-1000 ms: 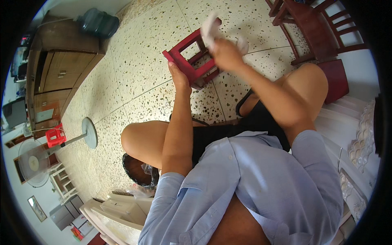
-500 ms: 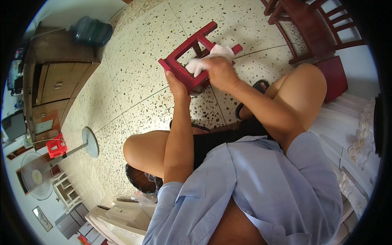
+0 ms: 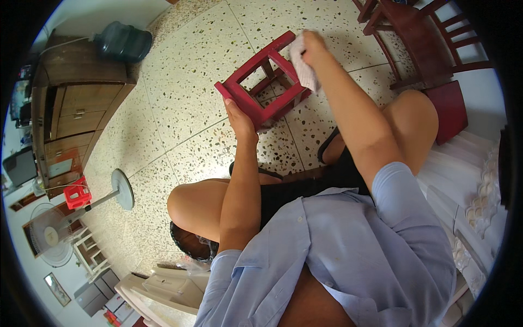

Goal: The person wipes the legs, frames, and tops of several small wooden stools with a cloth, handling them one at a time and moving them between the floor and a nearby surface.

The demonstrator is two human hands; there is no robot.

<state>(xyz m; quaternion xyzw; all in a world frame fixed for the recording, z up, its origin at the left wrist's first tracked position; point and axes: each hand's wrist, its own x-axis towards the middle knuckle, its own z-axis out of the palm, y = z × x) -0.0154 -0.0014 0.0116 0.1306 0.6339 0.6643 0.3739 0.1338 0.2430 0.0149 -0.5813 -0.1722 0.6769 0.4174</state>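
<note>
A small red wooden stool (image 3: pixel 256 87) is held tipped over above the speckled floor, its legs and rungs facing me. My left hand (image 3: pixel 238 117) grips its near edge from below. My right hand (image 3: pixel 313 43) is closed on a white cloth (image 3: pixel 303 65) and presses it against the stool's far leg. I am seated, with both bare knees below the stool.
A dark wooden chair (image 3: pixel 419 32) stands at the upper right. A wooden cabinet (image 3: pixel 76 103) and a dark water jug (image 3: pixel 122 43) are at the left, a standing fan (image 3: pixel 54 234) and a small red plastic stool (image 3: pixel 76 196) further down. White furniture lies at the lower edge.
My right hand with the cloth has moved up along the stool from its middle to its far leg. The stool has tilted a little in my left hand.
</note>
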